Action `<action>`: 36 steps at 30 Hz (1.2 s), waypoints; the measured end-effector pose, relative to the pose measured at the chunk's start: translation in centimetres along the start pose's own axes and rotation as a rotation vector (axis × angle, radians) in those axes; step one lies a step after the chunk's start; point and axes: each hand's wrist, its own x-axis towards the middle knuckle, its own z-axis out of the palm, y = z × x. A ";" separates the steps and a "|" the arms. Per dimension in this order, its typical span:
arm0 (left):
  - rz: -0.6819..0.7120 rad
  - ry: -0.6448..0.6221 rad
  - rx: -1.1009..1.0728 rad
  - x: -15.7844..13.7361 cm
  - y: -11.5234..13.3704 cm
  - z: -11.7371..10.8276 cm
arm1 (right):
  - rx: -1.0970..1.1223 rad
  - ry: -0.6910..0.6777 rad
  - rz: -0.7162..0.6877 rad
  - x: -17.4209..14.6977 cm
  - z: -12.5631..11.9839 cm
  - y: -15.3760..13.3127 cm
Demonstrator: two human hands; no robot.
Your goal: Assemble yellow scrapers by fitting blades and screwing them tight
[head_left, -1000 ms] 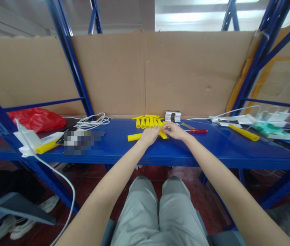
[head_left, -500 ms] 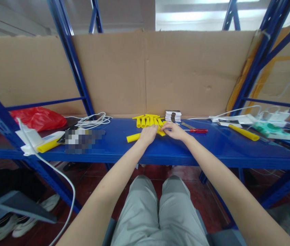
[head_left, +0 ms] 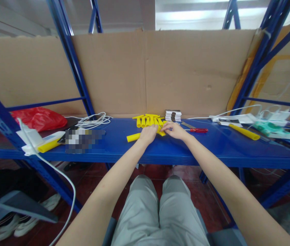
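Note:
My left hand [head_left: 148, 134] is closed over a yellow tube [head_left: 133, 137] that lies crosswise on the blue shelf [head_left: 114, 145]. The tube's end sticks out to the left of the hand, and yellow material shows to its right as well. Close beside it, my right hand [head_left: 175, 131] has its fingertips pinched together at the tube's right part. Whatever these fingers hold is too small to make out. Just behind both hands lies a cluster of several yellow T-shaped pieces [head_left: 143, 121]. A screwdriver with a red handle [head_left: 199, 130] rests right of my right hand.
A stack of white cards [head_left: 173, 115] stands against the cardboard wall [head_left: 185, 75]. Coiled white cable [head_left: 96, 119] and a red plastic bag [head_left: 41, 119] are at the left. Another yellow tube [head_left: 244, 132] lies at the right, near a green-and-white packet [head_left: 273, 131]. Blue posts flank the shelf.
My right hand's fingers have shifted slightly at the tube. My left hand and the yellow tube stay in place.

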 end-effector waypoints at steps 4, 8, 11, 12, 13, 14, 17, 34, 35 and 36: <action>0.007 -0.003 -0.016 0.0 0.0 -0.1 | 0.055 0.009 0.002 0.0 0.0 -0.2; 0.023 0.000 -0.031 -0.2 0.1 -0.2 | 0.096 -0.010 0.027 0.1 0.0 -0.3; 0.040 0.011 -0.042 -0.2 0.1 -0.2 | 0.116 -0.042 0.060 0.2 0.0 -0.4; 0.043 0.013 -0.046 -0.2 0.1 -0.2 | 0.122 -0.050 0.072 0.2 0.0 -0.4; 0.045 0.014 -0.050 -0.2 0.1 -0.2 | 0.126 -0.055 0.083 0.2 0.0 -0.5; 0.046 0.014 -0.055 -0.2 0.0 -0.1 | 0.130 -0.057 0.091 0.2 0.0 -0.5; 0.054 0.019 -0.068 -0.1 -0.1 0.0 | 0.130 -0.060 0.106 0.2 -0.1 -0.7; 0.072 0.018 -0.053 -0.2 -0.1 -0.1 | 0.142 -0.082 0.137 0.1 -0.1 -0.8; 0.071 0.019 -0.051 -0.2 -0.1 -0.1 | 0.147 -0.064 0.150 0.1 0.0 -0.6; 0.067 0.021 -0.049 -0.2 -0.1 0.0 | 0.152 -0.039 0.167 0.1 0.1 -0.4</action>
